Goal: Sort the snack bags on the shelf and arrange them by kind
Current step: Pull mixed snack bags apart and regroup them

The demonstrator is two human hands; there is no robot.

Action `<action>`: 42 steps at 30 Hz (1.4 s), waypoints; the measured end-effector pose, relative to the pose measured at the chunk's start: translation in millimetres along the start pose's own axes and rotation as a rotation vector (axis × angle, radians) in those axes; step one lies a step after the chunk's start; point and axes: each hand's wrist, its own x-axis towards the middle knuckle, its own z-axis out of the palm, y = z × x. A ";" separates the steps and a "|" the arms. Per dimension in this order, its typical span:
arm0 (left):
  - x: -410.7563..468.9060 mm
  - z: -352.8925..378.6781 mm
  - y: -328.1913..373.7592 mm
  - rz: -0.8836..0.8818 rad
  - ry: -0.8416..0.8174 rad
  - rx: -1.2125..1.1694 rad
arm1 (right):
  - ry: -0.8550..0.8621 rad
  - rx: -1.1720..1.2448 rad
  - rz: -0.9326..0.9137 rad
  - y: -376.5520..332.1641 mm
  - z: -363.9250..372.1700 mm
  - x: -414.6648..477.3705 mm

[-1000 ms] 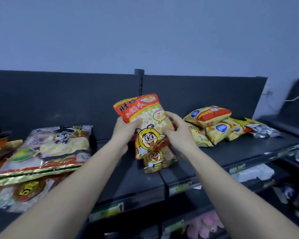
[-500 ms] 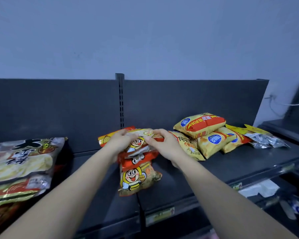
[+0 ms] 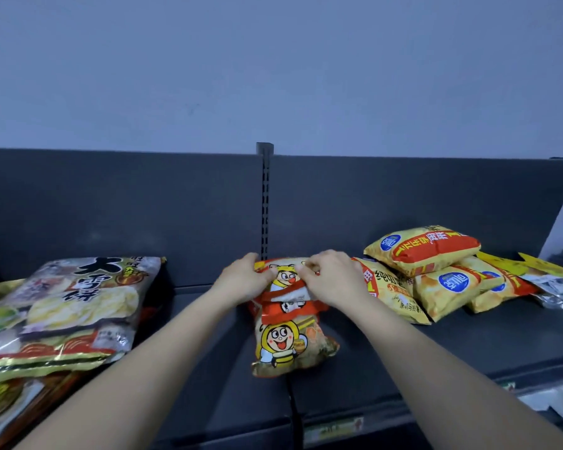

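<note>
Both hands are closed on one bag. The left hand (image 3: pixel 242 282) pinches the left corner of the top bee bag (image 3: pixel 286 277), and the right hand (image 3: pixel 330 280) pinches its right corner, with the fingers curled over the far edge. We see this bag lying on a small pile of its own kind. Just below the grip shows the red band of a second bee bag (image 3: pixel 290 309), and nearer to the person the lowest bee bag (image 3: pixel 285 344) lies flat on the shelf (image 3: pixel 468 342).

The long axis of the pile runs from the grip straight towards the person, and the held bag lies along it. Neither hand is nearer; the two forearms reach forward almost as a mirror pair, with the wrists low.

To the right of the grip, just beside the right hand, lie the yellow chip bags (image 3: pixel 426 251). To the left, well apart, lie the rice cracker bags (image 3: pixel 88 290).

We judge that the bag is being set on its pile, so the next move needs only a straight lowering and a release by both hands together.
</note>
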 end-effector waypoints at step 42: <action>-149.1 -197.1 -266.7 -0.366 0.313 -0.370 | -0.386 0.786 0.282 -298.1 104.9 -38.0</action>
